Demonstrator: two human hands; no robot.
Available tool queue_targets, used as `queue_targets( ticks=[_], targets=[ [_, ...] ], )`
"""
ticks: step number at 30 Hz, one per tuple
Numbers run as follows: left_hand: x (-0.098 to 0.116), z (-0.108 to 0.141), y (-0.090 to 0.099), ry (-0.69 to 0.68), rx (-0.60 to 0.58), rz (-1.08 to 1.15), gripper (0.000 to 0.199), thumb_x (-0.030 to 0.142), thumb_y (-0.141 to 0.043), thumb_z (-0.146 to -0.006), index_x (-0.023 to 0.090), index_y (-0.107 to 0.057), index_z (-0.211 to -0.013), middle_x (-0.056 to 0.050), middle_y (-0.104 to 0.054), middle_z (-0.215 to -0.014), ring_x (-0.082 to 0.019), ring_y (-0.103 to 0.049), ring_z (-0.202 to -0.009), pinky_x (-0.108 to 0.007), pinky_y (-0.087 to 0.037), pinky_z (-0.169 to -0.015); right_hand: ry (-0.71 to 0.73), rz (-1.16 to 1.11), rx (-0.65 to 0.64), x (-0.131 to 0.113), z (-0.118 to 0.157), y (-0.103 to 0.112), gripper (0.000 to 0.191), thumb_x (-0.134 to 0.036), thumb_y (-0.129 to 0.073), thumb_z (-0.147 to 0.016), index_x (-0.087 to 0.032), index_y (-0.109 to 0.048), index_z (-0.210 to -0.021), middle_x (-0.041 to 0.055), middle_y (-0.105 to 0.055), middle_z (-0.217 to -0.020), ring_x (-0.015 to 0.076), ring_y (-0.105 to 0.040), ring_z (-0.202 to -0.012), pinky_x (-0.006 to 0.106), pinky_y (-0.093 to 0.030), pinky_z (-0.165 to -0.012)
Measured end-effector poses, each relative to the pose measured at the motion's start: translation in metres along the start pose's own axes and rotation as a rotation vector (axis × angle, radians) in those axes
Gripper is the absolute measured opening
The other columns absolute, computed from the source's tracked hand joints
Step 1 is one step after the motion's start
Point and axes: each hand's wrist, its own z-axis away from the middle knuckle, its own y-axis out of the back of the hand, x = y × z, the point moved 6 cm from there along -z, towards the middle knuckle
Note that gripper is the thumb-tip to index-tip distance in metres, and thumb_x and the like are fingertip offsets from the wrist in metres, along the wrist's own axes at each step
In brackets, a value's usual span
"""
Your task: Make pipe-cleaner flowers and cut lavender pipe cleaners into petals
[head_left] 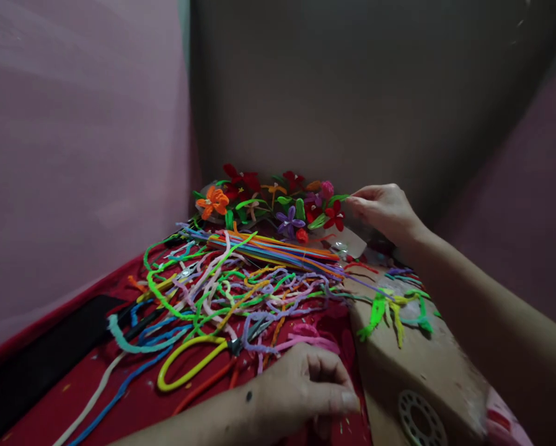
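At the back right, my right hand [385, 210] is closed, its fingertips pinching a green pipe-cleaner leaf [339, 199] at the edge of a cluster of pipe-cleaner flowers. That cluster includes an orange flower [213, 202], a purple flower [290, 222] and a red flower [334, 215]. Nearer to me, my left hand [312, 384] hovers over the red surface with curled fingers and the thumb against them; whatever is between them is hidden. Beyond it are pink pipe cleaners [310, 341] and scissors [191, 362] with one yellow handle loop in plain sight.
A bundle of straight pipe cleaners [278, 248] lies before the flowers, with a tangle of loose ones [259, 291] in front. Green and yellow pieces [389, 313] rest on a cardboard box [426, 365] at right. A black strip [59, 353] runs along the left.
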Motion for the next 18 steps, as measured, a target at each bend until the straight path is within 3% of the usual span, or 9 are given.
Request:
queue_targets(
  ticks=[6,10,14,16,18],
  targets=[
    [0.006,0.001,0.000,-0.144,-0.024,-0.058,0.017,0.029,-0.060,-0.067,0.013,-0.056,-0.065,0.005,-0.047,-0.047,-0.004,-0.039,-0.039,-0.017,-0.027,-0.040,-0.080,-0.181,0.012,-0.012,0.073,0.023,0.026,-0.034,-0.055,-0.072,-0.012,-0.067,-0.070,0.0020,-0.056,-0.050,0.0072,-0.040,-0.040,0.020,-0.027,-0.038],
    [0.008,-0.001,0.002,-0.180,-0.009,0.045,0.017,0.028,-0.061,-0.068,0.012,-0.055,-0.065,0.004,-0.047,-0.051,-0.004,-0.037,-0.039,-0.018,-0.026,-0.040,-0.102,-0.252,0.018,-0.015,0.122,0.022,0.025,-0.033,-0.054,-0.074,-0.011,-0.066,-0.068,0.0007,-0.055,-0.050,0.0080,-0.043,-0.045,0.020,-0.032,-0.043],
    [0.023,0.007,0.010,-0.242,0.094,0.088,0.017,0.028,-0.062,-0.069,0.013,-0.055,-0.065,0.004,-0.047,-0.049,-0.004,-0.038,-0.039,-0.018,-0.028,-0.039,-0.087,-0.175,0.048,-0.001,0.161,0.007,0.028,-0.031,-0.050,-0.078,-0.012,-0.064,-0.064,0.0008,-0.056,-0.053,0.0096,-0.046,-0.049,0.021,-0.034,-0.048],
    [0.040,0.024,0.012,-0.342,0.172,0.062,0.018,0.028,-0.060,-0.071,0.012,-0.055,-0.064,0.003,-0.047,-0.048,-0.004,-0.038,-0.039,-0.018,-0.027,-0.039,-0.061,-0.125,0.057,0.007,0.174,-0.001,0.028,-0.029,-0.048,-0.080,-0.013,-0.063,-0.063,0.0008,-0.056,-0.054,0.0101,-0.047,-0.051,0.021,-0.034,-0.051],
    [0.060,0.048,0.010,-0.460,0.275,-0.026,0.018,0.028,-0.058,-0.075,0.012,-0.057,-0.067,0.001,-0.052,-0.056,-0.006,-0.046,-0.049,-0.019,-0.036,-0.046,-0.035,-0.038,0.046,0.012,0.184,-0.008,0.029,-0.027,-0.046,-0.081,-0.014,-0.061,-0.060,0.0004,-0.054,-0.052,0.0101,-0.045,-0.049,0.022,-0.032,-0.051]
  ],
)
